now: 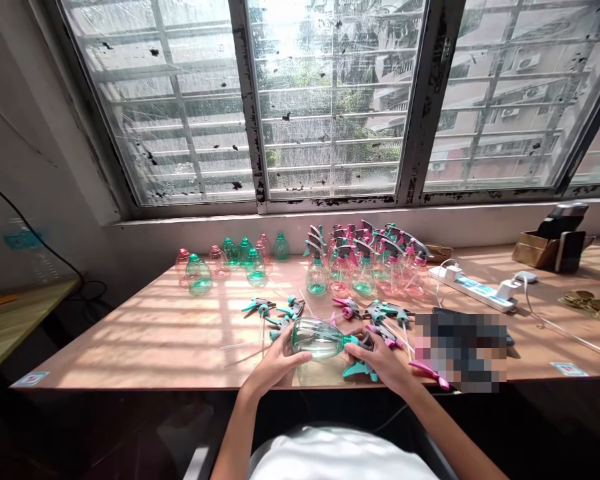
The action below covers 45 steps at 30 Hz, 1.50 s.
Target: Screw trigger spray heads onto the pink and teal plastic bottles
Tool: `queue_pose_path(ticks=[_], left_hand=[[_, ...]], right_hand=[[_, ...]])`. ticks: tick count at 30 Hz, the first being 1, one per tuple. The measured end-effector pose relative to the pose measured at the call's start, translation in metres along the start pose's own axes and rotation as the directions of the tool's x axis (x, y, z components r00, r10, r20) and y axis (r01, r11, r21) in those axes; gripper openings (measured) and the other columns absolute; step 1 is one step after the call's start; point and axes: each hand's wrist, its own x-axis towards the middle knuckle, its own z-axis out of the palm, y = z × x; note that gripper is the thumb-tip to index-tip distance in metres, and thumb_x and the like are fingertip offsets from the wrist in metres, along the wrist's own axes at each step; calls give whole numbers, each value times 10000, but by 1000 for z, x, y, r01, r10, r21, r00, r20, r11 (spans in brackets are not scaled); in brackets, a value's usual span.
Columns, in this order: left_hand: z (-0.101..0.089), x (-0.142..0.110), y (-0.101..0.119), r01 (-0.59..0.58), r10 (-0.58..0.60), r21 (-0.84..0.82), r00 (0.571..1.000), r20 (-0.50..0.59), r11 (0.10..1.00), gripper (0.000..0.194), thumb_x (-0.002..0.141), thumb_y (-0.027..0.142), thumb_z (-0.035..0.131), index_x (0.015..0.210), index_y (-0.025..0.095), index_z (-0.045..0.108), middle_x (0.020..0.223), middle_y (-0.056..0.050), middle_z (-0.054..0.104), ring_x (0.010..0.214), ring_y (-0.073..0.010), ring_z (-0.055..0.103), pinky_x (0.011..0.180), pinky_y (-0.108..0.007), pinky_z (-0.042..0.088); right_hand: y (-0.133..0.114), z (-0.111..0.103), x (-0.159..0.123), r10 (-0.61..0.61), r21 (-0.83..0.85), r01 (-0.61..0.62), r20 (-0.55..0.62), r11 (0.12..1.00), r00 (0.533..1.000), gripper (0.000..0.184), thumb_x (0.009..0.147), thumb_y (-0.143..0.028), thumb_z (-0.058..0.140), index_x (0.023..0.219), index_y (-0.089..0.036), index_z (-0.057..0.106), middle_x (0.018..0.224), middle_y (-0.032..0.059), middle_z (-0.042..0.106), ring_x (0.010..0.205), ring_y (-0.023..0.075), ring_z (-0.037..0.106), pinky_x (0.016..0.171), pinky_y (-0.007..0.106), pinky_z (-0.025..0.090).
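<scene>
Big barred window [330, 100] fills the far wall, its glass grimy, its dark frame flaking, daylight striping everything below. Under it runs the long wooden worktop [155, 333], smooth and pale brown, with a white power strip [473, 285] at 2 o'clock and a brown box [543, 248] beyond it near the sill.

At 12 o'clock stands a tight cluster of finished sprayers [365, 263], clear teal and pink plastic with trigger heads on. At 11 o'clock sit bare bottles [230, 261], rounded, capless, same two tints. Loose trigger heads [380, 312] lie scattered between the cluster and the hands, teal and pink, with thin dip tubes.

Now the bottle [320, 337]: clear teal-tinted plastic, bulbous, lying on its side at the near edge of the worktop, neck pointing to 3 o'clock. The left hand [275, 363] cups its rounded base, fingers wrapped onto the body. The right hand [383, 360] is clenched on a teal trigger head [360, 367] at the neck, fingers closed over it.
</scene>
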Motion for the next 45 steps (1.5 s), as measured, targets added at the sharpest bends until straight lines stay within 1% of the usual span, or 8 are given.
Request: queue_pose_path(ticks=[8, 16, 21, 25, 31, 35, 40, 45], left_hand=[[7, 4, 1, 7, -5, -45, 999, 38, 999, 903, 860, 242, 891, 1647, 298, 453, 1846, -119, 227, 1640, -410, 352, 1342, -663, 257], [-7, 8, 27, 227, -229, 84, 973, 17, 970, 600, 982, 286, 780, 1548, 276, 581, 1778, -108, 388, 1640, -393, 343, 1341, -708, 209], [-22, 32, 36, 364, -371, 77, 921, 120, 928, 986, 813, 335, 933, 1665, 269, 442, 1775, -147, 406, 1662, -430, 301, 1349, -663, 236], [-24, 32, 26, 336, -332, 18, 918, 215, 942, 1248, 680, 337, 999, 1721, 319, 312, 1797, -110, 369, 1648, -401, 349, 1350, -555, 288], [-11, -2, 7, 285, -283, 3, 952, 117, 959, 1299, 815, 274, 881, 1759, 376, -4, 1868, -63, 142, 1724, -325, 133, 1383, -487, 160], [-12, -11, 1, 302, -302, 14, 951, 62, 953, 1456, 709, 228, 962, 1760, 345, -39, 1874, -71, 99, 1731, -341, 51, 1389, -483, 139], [-19, -15, -13, 294, -287, -85, 955, 78, 952, 1190, 799, 342, 929, 1750, 345, 214, 1843, -75, 258, 1658, -383, 331, 1321, -465, 375], [-19, -13, -21, 200, -194, -86, 978, 70, 976, 1074, 900, 392, 862, 1746, 396, 201, 1841, -58, 268, 1637, -388, 377, 1335, -458, 335]], right_hand=[[1, -2, 1, 25, 24, -24, -10, 999, 1000, 468, 828, -594, 894, 935, -196, 674, 785, -7, 699, 725, 169, 646, 700, 314, 560], [-1, -3, 2, 74, 24, -75, 13, 997, 997, 503, 818, -596, 903, 1004, -188, 675, 737, -14, 721, 695, 174, 664, 678, 311, 535], [-1, -4, 0, 120, 31, -119, -30, 992, 992, 504, 851, -608, 868, 1031, -192, 648, 723, -7, 732, 698, 192, 672, 691, 335, 528], [-2, -2, -3, 157, 15, -156, -55, 988, 986, 504, 840, -597, 881, 1042, -191, 663, 712, -12, 711, 684, 190, 659, 673, 335, 524], [1, 0, -7, 194, 33, -193, -53, 981, 980, 520, 850, -611, 868, 1109, -200, 682, 716, -10, 715, 708, 211, 687, 690, 365, 566], [8, -4, -8, 188, -17, -190, -53, 982, 981, 507, 829, -601, 892, 1087, -205, 709, 750, -9, 698, 705, 197, 655, 677, 347, 542], [13, -6, -6, 189, -17, -190, -26, 982, 982, 550, 802, -652, 896, 1047, -191, 725, 752, -7, 685, 705, 185, 634, 679, 318, 491], [5, 1, -4, 198, 8, -198, -36, 980, 980, 568, 771, -682, 908, 1012, -199, 730, 739, -22, 664, 666, 171, 644, 654, 286, 471]])
